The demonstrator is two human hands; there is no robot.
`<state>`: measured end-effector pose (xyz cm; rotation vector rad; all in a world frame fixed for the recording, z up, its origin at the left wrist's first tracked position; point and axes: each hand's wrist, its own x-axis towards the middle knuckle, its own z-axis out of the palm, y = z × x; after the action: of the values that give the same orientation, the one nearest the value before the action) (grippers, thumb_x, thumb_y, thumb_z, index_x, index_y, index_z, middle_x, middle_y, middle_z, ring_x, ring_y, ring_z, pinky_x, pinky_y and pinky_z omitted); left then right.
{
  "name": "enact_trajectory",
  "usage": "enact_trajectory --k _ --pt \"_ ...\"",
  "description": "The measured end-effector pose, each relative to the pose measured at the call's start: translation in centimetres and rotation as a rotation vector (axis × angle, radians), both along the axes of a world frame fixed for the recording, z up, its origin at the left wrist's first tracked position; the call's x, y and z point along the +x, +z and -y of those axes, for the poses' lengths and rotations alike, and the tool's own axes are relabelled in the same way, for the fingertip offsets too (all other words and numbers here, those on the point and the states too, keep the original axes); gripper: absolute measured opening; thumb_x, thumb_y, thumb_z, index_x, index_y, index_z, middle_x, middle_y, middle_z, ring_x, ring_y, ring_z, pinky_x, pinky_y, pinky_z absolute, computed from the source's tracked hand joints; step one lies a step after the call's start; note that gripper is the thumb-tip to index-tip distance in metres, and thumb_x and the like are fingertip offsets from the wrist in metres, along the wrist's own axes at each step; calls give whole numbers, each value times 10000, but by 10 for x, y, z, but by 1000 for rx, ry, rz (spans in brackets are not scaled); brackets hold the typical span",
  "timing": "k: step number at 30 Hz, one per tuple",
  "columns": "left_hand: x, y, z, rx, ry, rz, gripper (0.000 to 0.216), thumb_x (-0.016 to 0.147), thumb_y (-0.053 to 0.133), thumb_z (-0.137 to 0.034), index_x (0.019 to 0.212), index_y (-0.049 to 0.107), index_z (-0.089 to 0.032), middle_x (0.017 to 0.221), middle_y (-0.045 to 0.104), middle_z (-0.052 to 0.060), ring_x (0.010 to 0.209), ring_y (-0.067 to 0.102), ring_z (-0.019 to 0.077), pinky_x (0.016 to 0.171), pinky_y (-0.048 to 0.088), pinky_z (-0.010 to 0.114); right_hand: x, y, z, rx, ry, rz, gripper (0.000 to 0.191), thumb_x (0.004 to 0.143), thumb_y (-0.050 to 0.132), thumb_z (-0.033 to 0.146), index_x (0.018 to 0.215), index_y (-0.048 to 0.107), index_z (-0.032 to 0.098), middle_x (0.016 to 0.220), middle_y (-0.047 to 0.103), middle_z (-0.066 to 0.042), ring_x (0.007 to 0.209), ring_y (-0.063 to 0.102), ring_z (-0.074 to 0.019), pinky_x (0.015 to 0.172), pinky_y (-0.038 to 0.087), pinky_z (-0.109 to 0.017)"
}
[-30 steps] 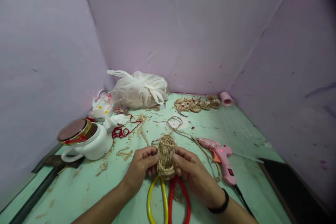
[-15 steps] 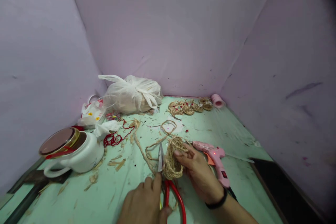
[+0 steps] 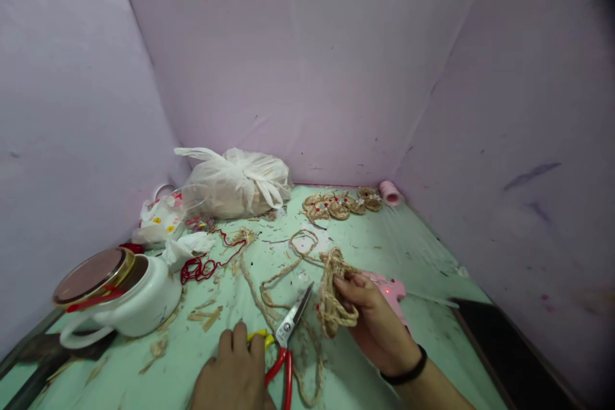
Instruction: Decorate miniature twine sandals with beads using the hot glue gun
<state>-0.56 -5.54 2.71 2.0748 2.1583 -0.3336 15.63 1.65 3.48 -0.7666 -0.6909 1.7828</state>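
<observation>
My right hand [image 3: 372, 311] pinches a looped bundle of tan braided cord [image 3: 334, 298] above the table. One strand of the cord trails from the bundle in curves across the green surface. Near the front edge, my left hand [image 3: 233, 368] is low, its fingertips slightly apart and its thumb mostly hidden. Red-handled scissors [image 3: 287, 332] lie against that hand's right side, blades pointing up and to the right. A yellow piece [image 3: 259, 336] shows by the left fingertips; what it belongs to is hidden. Behind my right hand sits a pink glue gun [image 3: 391, 291], partly covered, with a red light on.
At left stand a white pot [image 3: 156, 301] with its lid [image 3: 93, 275] and a dark-handled tool [image 3: 41, 371]. Red yarn [image 3: 196, 269] and a knotted white bag [image 3: 235, 186] lie behind. Coiled cord pieces [image 3: 339, 207] and a pink spool [image 3: 391, 194] are at the back right.
My left hand has moved left, and the scissors have shifted left and swung so their tips point right. The cord bundle has turned in my right hand and sits clear of the scissors.
</observation>
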Motion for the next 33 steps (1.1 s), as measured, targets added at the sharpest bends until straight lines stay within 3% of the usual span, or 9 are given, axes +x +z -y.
enact_trajectory --k 6,8,12,15,17,19,23,29,33 --pt "-12 0 -7 -42 -31 87 463 501 481 -15 919 647 -123 1027 582 169 970 509 313 706 464 397 7 -2 -2 -140 87 -195 378 565 724 194 934 660 136 544 521 40 453 469 -77 452 444 -197" --pt "-19 5 -9 68 -37 130 353 521 485 -36 809 666 -131 1027 581 156 1007 491 306 780 444 403 8 -3 -3 -150 91 -232 399 572 714 181 964 655 129 570 522 35 478 478 -76 465 457 -195" --pt "-40 10 -14 488 -65 258 154 582 517 -132 670 641 -157 1116 546 148 1082 431 309 913 367 414 11 -6 -6 -134 85 -283 424 566 716 166 985 649 140 589 501 39 499 467 -70 483 460 -190" --pt "-60 9 -22 578 5 490 72 592 518 -173 573 587 -184 1111 564 107 1061 458 301 921 358 412 12 -7 -6 -116 81 -317 421 568 719 165 983 649 160 598 490 46 509 457 -64 492 456 -176" --pt "-69 8 -28 493 67 703 67 598 529 -213 542 560 -195 1039 604 73 981 519 283 845 416 369 13 -8 -6 -120 87 -341 420 574 718 176 988 647 162 608 494 47 519 459 -61 499 455 -167" --pt "-73 8 -32 457 141 842 80 580 562 -250 648 579 -211 926 633 53 857 570 262 740 459 332 14 -10 -6 -134 99 -368 417 580 717 190 989 645 152 617 501 45 523 462 -57 512 460 -161" --pt "-65 7 -33 560 300 1001 463 479 607 -191 936 546 -232 820 631 22 719 592 223 661 484 291 13 -11 -6 -138 101 -387 401 568 734 208 955 656 144 613 505 42 511 458 -55 505 461 -159" --pt "-53 2 -30 450 415 1356 122 494 639 -265 509 546 -188 495 508 -21 449 472 117 387 382 189 6 -11 -4 -9 50 -199 277 545 768 240 793 654 197 608 508 37 493 451 -80 480 438 -199" --pt "-58 2 -30 353 593 1554 216 443 695 -245 603 561 -190 397 445 -74 291 344 55 272 261 155 1 -11 -3 102 -14 25 365 597 740 301 926 615 206 597 527 40 474 448 -95 452 397 -212"
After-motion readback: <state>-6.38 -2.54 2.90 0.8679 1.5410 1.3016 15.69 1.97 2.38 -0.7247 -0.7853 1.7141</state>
